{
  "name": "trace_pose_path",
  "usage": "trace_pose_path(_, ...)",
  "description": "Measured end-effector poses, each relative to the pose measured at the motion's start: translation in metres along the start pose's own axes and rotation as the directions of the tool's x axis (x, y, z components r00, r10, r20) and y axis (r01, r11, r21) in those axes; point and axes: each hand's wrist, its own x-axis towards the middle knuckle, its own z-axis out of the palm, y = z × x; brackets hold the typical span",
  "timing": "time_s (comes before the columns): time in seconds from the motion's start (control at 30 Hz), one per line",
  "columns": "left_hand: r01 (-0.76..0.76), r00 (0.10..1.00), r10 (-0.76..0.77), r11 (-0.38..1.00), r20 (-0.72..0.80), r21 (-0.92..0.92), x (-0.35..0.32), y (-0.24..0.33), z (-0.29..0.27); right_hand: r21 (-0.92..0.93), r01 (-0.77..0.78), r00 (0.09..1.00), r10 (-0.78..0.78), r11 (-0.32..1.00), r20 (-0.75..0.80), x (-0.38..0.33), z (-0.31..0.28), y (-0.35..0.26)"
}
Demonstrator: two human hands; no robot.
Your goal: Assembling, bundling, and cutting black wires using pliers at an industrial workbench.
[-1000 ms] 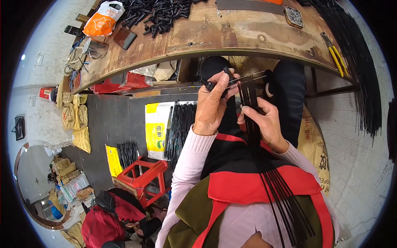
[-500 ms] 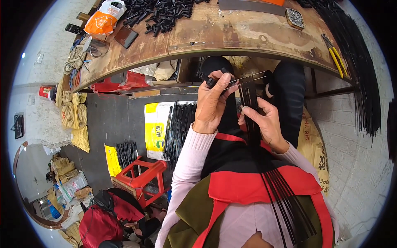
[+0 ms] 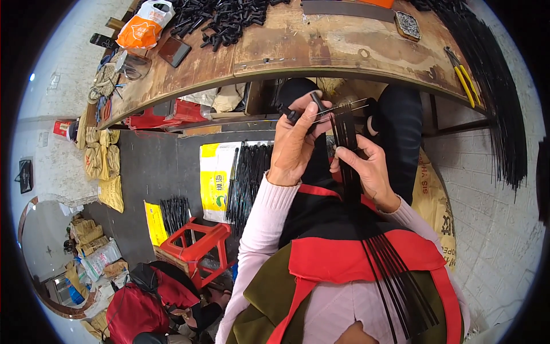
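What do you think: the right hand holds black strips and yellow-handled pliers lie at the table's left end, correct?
Not quite: the head view shows the yellow-handled pliers at the right end of the table. The right hand does hold black strips.

Table edge bars way ahead; black strips block right of left hand; room leftward.

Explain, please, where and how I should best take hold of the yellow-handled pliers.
Probably the yellow handles of the pliers are best gripped together, coming from the near edge of the table. The pliers lie on the table, their long, slightly spread handles pointing toward that edge and their dark tip pointing away.
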Motion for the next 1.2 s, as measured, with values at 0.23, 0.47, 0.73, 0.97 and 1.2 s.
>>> trace_pose_path(0.23,-0.091,0.996,0.091,0.996,0.011,0.018,0.001,-0.001,-0.001,-0.009,0.009,1.0,-0.009,1.0,0.005,-0.001,0.001,-0.001)
trace_pose_path(0.47,-0.021,0.999,0.022,1.0,-0.037,0.016,0.002,-0.004,-0.004,-0.001,0.002,1.0,-0.002,1.0,0.0,-0.002,0.001,0.0)
trace_pose_path(0.73,-0.021,0.999,0.021,1.0,-0.027,0.002,-0.001,-0.004,-0.002,-0.024,0.026,1.0,-0.026,0.999,-0.001,-0.001,0.003,-0.003)
trace_pose_path(0.97,-0.045,0.997,0.046,0.999,-0.058,0.024,-0.003,-0.008,-0.003,-0.056,0.052,0.998,-0.054,0.997,-0.039,-0.002,0.008,-0.003)
trace_pose_path(1.2,-0.056,0.996,0.061,0.996,-0.066,0.062,-0.02,-0.005,0.008,-0.061,0.069,0.996,-0.072,0.996,-0.046,-0.002,0.007,0.0)
